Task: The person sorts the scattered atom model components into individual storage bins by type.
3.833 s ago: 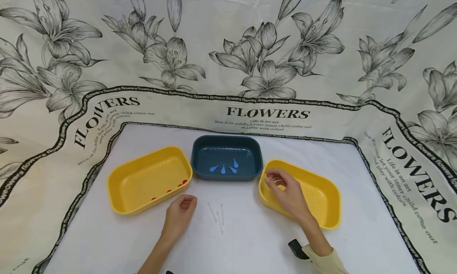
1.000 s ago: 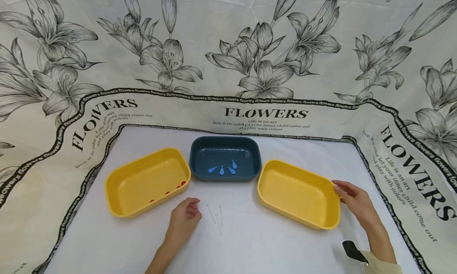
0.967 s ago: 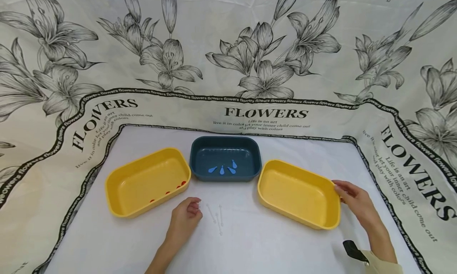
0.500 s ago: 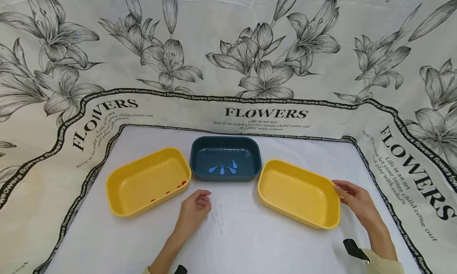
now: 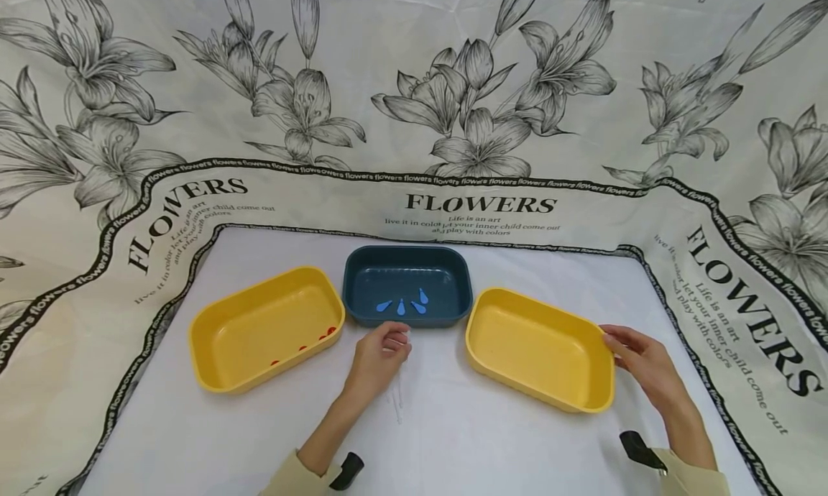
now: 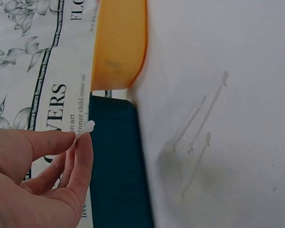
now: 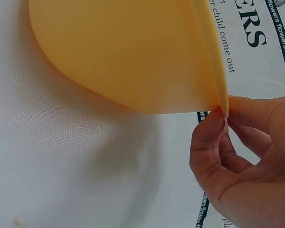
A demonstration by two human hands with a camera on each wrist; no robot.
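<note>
Biggest 1st: flower-print cloth (image 5: 479, 133) stands up behind & round the sides of the white counter (image 5: 479, 442). On it, 2 yellow trays: R-side yellow tray (image 5: 543, 352) & L-side yellow tray (image 5: 259, 331), both angled, w/ a smaller dark blue tray (image 5: 414, 277) set btwn them, toward the back. R hand (image 5: 650, 366) is at the outer end of the R-side tray, thumb & fingers pinching its rim. L hand (image 5: 377, 361) is by the blue tray's near rim, thumb & index pinching a thin whitish stick (image 6: 89, 126), knobbed tip poking out; can't tell if it's over the rim or just short of it. 3 more loose sticks (image 5: 399, 395) lie on the counter, partly under the L hand in head view. Then 4 drop-shaped blue pcs (image 5: 401, 308) in the blue tray, & small red pcs (image 5: 332, 331) along the near wall of the L-side tray, partly hidden. Step in hand, as I'd judge: stick picked up & being carried, R hand steadying its tray. Next move prob. calls for a light pinch kept on the stick & enough height to clear tray rims.
</note>
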